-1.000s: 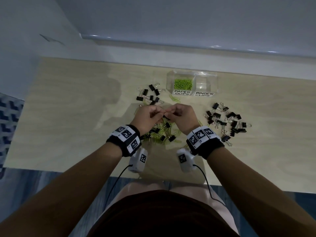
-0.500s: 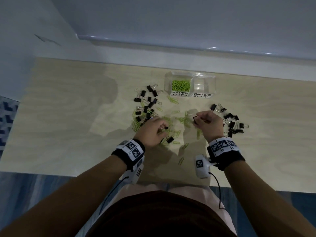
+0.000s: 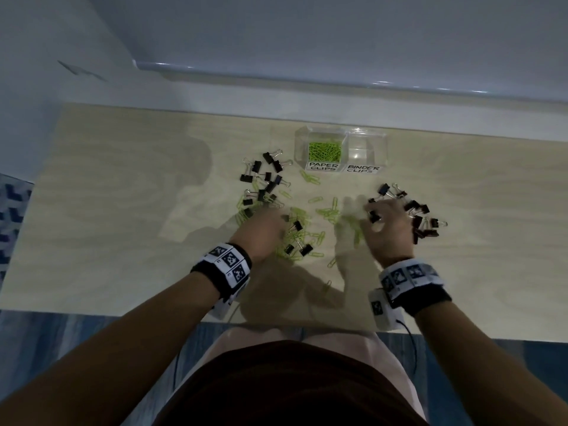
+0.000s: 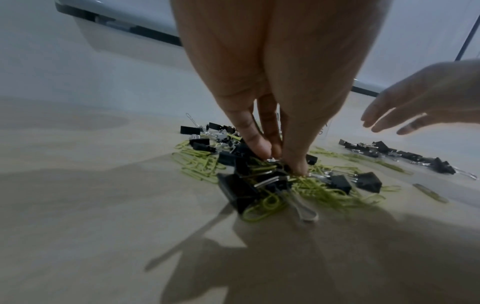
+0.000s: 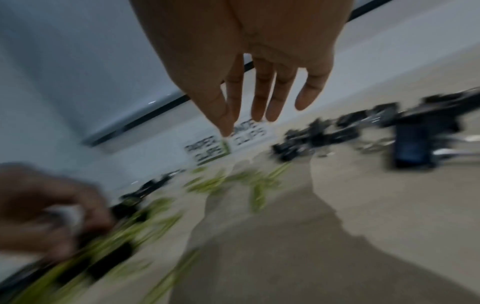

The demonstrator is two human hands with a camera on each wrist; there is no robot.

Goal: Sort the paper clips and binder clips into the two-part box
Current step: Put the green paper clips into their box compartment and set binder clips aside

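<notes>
The box sits far on the counter, by its far edge; green paper clips fill its left part. Bare counter lies left. Left hand: fingers bunched in the mixed pile, perhaps pinching a binder clip, the grip hidden. Right hand, fingers spread and empty, hovers beside the right binder clips; its view is blurred.

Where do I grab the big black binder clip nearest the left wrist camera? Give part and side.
Probably grip the binder clip by its black body, from above: it sits raised on the paper clips, while its wire handle lies flat on the table.
</notes>
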